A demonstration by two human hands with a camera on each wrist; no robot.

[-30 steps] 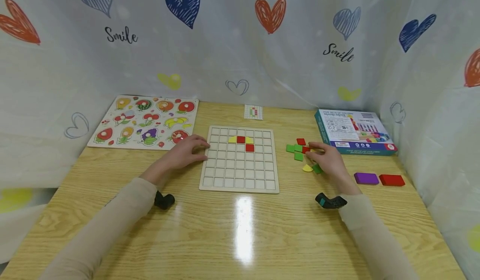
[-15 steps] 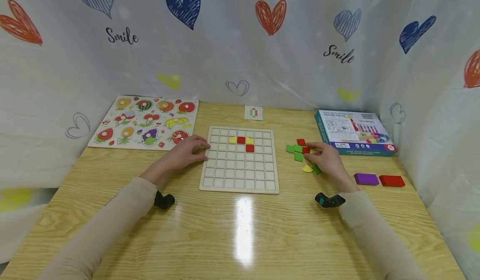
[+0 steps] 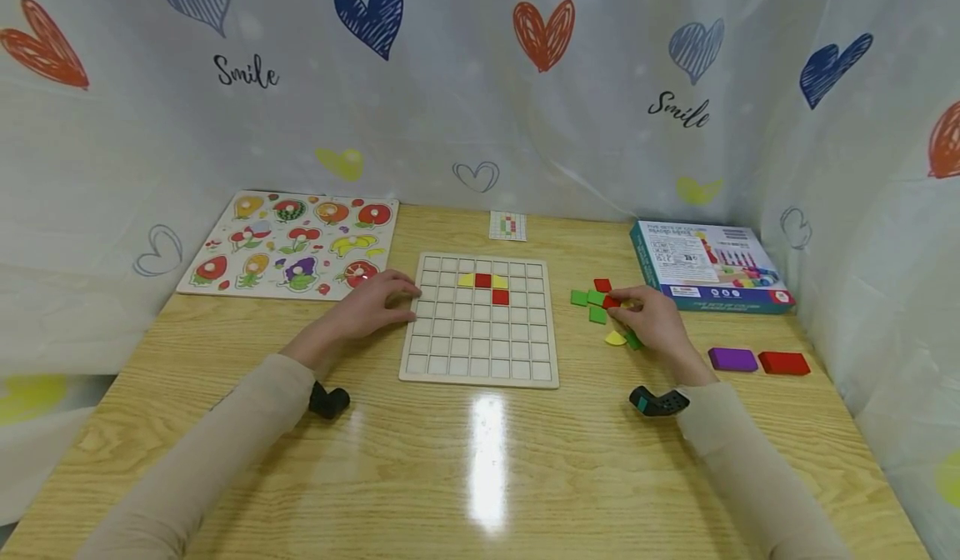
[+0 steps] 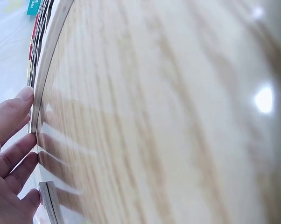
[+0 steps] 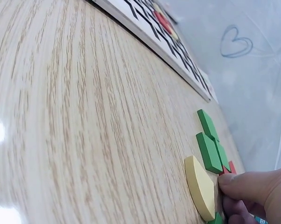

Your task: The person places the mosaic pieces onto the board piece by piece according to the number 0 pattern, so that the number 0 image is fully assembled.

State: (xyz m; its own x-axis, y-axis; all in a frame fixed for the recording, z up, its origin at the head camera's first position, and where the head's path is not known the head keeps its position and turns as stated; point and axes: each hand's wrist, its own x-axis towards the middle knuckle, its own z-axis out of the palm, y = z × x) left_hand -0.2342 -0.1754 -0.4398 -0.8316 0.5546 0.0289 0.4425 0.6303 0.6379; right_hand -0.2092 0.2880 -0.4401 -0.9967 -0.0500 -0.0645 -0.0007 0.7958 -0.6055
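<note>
— Now, what is being picked? 
— At three o'clock of the white wooden grid board (image 3: 480, 318), a small red square tile (image 3: 611, 302) is pinched by the right hand (image 3: 651, 322) among green tiles (image 3: 587, 297); lifting it clear seems next.
— And at nine o'clock? 
— The board's edge is steadied by the left hand (image 3: 367, 310), fingers flat.

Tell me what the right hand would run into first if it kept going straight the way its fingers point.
The right hand points toward the loose tiles. Its fingertips are already at a red tile, so that comes first, then probably the green tiles just beyond. Exact contact is hard to judge.
</note>
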